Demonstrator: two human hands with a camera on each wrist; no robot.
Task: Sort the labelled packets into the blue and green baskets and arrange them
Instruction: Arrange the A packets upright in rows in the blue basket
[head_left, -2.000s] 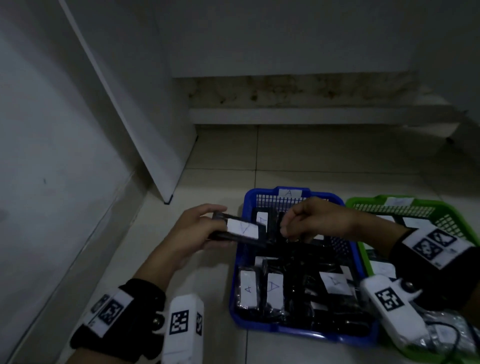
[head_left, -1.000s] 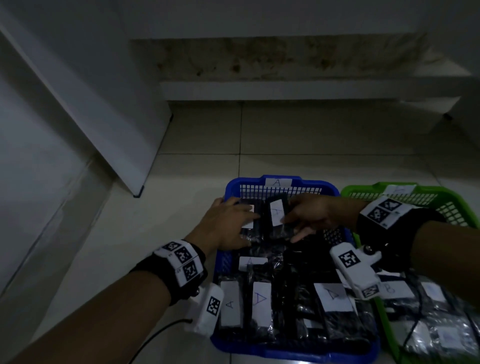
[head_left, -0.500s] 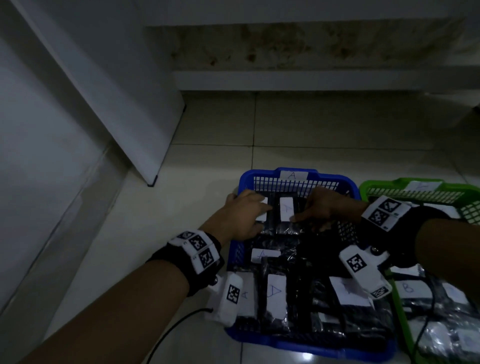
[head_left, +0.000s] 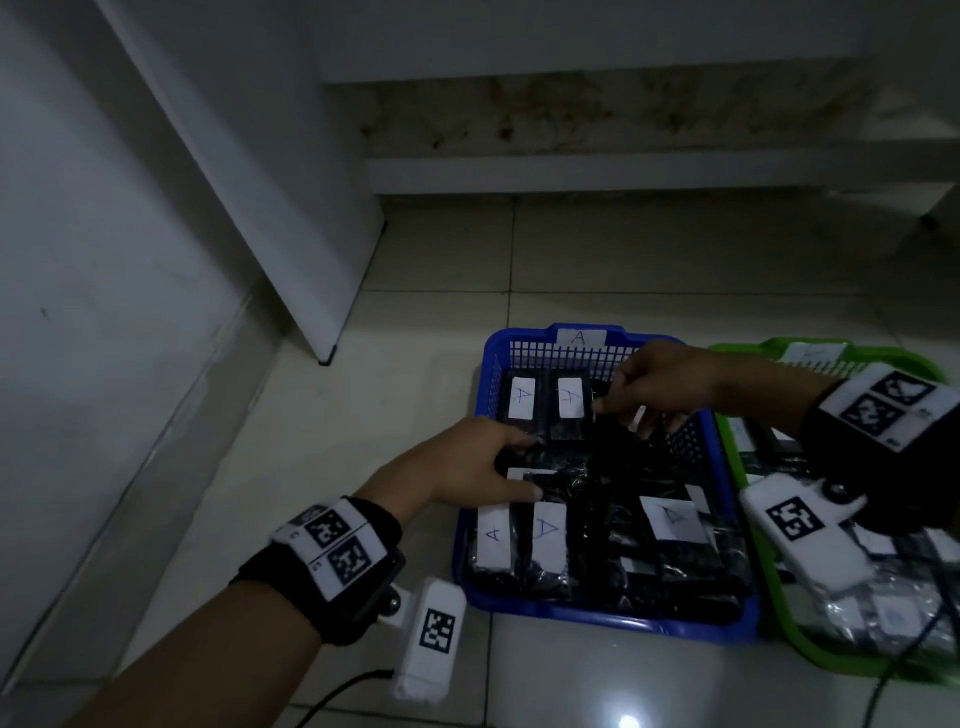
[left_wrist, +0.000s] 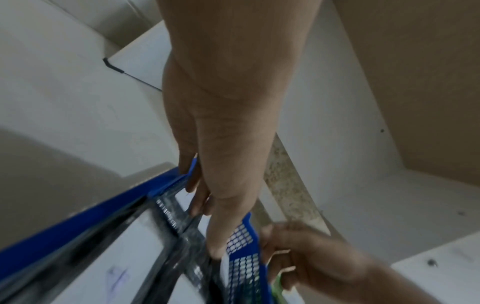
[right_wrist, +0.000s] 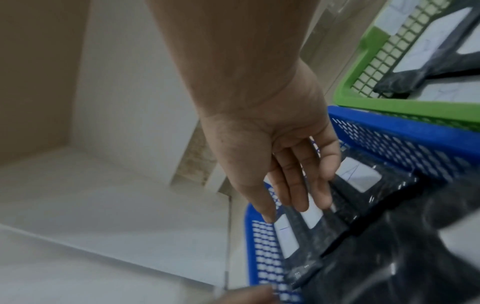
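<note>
The blue basket (head_left: 613, 621) holds several black packets with white "A" labels. Two of them stand side by side at its back left (head_left: 522, 397) (head_left: 571, 397), and two more lie at the front left (head_left: 548, 532). My left hand (head_left: 524, 467) reaches over the left rim, its straight fingers resting on a packet in the middle row. My right hand (head_left: 623, 415) hovers over the back row with loosely straight fingers (right_wrist: 301, 201) touching a packet and gripping nothing. The green basket (head_left: 748, 347) stands to the right and holds more labelled packets (right_wrist: 426, 51).
The baskets stand side by side on a pale tiled floor. A white board (head_left: 291, 208) leans against the left wall. A low step (head_left: 623, 176) runs along the back. A dark cable (head_left: 337, 696) lies near my left forearm.
The packet my left hand carried now stands at the basket's back left beside another. My left hand has drawn back to the middle row. My right hand has shifted right along the back row.
</note>
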